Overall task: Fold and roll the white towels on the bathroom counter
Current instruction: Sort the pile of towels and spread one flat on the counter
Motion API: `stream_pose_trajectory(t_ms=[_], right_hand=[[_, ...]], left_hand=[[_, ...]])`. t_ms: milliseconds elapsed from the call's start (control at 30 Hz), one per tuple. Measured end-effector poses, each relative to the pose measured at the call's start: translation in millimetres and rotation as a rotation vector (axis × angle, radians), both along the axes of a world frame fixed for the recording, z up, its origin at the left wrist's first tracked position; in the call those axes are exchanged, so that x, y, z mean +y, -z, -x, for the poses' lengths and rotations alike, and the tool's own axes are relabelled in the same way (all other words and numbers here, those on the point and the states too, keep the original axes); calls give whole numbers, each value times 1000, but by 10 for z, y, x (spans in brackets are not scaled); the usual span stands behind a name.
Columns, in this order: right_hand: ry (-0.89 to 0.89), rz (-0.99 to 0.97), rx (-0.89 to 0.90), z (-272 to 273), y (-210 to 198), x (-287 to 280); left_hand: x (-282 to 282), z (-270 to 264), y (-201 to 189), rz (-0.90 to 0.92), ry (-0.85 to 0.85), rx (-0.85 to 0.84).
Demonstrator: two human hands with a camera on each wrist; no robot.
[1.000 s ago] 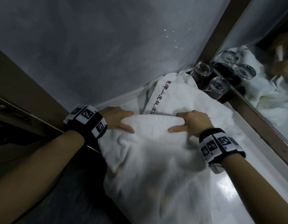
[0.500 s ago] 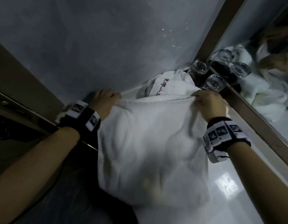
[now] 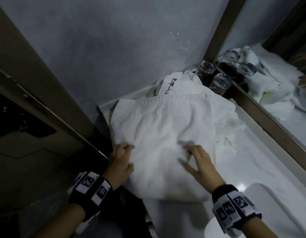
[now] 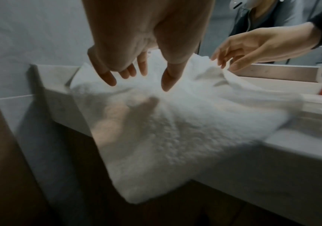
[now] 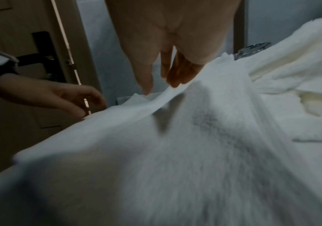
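1. Head view: white towel (image 3: 166,134) spread flat on the bathroom counter (image 3: 252,160), far hem toward the wall, near part draped over the counter's front edge. Folded once by the look of the doubled near edge; not yet rolled.
2. Left hand (image 3: 120,162) at the towel's left near side, fingers loosely spread and slightly curled, gripping nothing. From the left wrist view, fingertips (image 4: 109,79) hang just above the cloth; contact uncertain.
3. Right hand (image 3: 198,164) on the towel's right near part, fingers splayed wide, holding nothing. Right wrist view shows fingertips (image 5: 175,82) at a raised crease; blurred, so pinch or mere touch cannot be told.
4. Step judged: smoothing and squaring the laid-out towel between folds.
5. Next move likely calls for catching one edge with both hands and bringing it across evenly, corners matched, then rolling tight from one end.
6. Behind the towel, toward the wall: a second towel with red lettering (image 3: 167,86), partly covered by the spread one's far hem.
7. Right of the towel's far corner: drinking glasses (image 3: 219,83) upside down against the mirror (image 3: 277,83). Close enough to be knocked by a swung edge.
8. Crumpled white cloth (image 3: 226,121) just right of the towel, touching it; could snag in the fold.
9. Basin rim (image 3: 269,194) near right of the towel; door frame (image 3: 45,100) to its left, hemming in the overhang.
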State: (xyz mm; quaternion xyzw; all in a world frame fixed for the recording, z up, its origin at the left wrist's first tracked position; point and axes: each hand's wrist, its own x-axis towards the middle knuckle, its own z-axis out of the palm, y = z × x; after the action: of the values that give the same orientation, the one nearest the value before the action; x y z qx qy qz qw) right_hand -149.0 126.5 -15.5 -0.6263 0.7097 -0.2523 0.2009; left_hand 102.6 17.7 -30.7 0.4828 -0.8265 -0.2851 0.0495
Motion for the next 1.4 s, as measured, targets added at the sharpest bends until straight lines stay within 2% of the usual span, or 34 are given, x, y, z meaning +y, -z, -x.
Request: stream_pose_trajectory(t_ms=[100,233,333,433,467,567,600,700,833,933,1033,1100,1167,1233,1300,1333,1367,1400], right_hand=[[-4,-99,-12,-85,100,254],[345,-117,116,-32,177,549],[548,-300,127,-23,216,708],[513,-432,92,-43,294,804],[509,-439,43,-39,316,822],[638,-399,-350,-36,271,858],[654,-404,-426,-41,241,867],[631,-387,-543,-60,94,903],[583,-346,-947,-4,-169,937],[576,-285,-1021,152,-286,1012],[637,-328,-880,368,-305,1098],[668,-421,-749,443,-254,1142],[623,-537,-595,438,-189,1152],[553,-698,-398,387,-157,1138],[412,-788,-76,296,-130,1123],[343,-676,169,240,-119,1113],[289,-454,397,193,-70,1108],[254,-214,503,121,-39,1101]], left_hand=[[325,93,-2,33,126,72],[705,183,49,40,292,95],[929,255,173,15,349,13],[1069,387,305,-4,360,-53],[1100,437,343,3,356,-80],[1176,584,392,51,294,-167],[1195,633,384,74,258,-172],[1252,782,343,108,175,-221],[1264,864,146,213,165,-317],[1169,762,18,440,164,-337],[951,449,-44,491,153,-306],[856,192,-50,461,212,-230],[847,-29,-79,428,287,-190],[840,-172,-133,320,327,-190],[813,-292,-117,136,272,-171],[817,-350,-108,12,246,-190],[828,-378,-130,-83,202,-200],[829,-386,-132,-119,155,-182]])
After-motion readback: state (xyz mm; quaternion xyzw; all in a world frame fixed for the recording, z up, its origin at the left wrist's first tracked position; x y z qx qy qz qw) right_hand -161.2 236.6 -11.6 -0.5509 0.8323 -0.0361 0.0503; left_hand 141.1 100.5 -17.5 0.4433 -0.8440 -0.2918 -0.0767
